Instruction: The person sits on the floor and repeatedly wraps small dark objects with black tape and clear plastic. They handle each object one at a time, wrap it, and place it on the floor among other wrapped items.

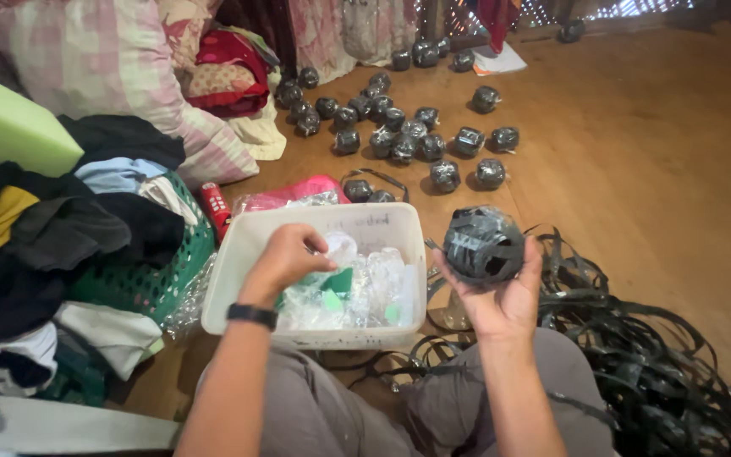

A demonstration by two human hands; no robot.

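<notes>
My right hand (pixel 501 292) cups a round ball woven from black strapping (pixel 482 244), held up just right of a white plastic tub (pixel 243 245). My left hand (pixel 285 256), with a dark watch at the wrist, reaches into the tub and pinches at crumpled clear plastic pieces (pixel 357 283) with green bits among them. The fingers close on one clear piece.
Several finished black woven balls (pixel 416 135) lie scattered on the wooden floor ahead. A tangle of loose black strapping (pixel 636 347) lies at the right by my knee. A green basket (pixel 158 275) heaped with clothes stands on the left, with pink bedding behind.
</notes>
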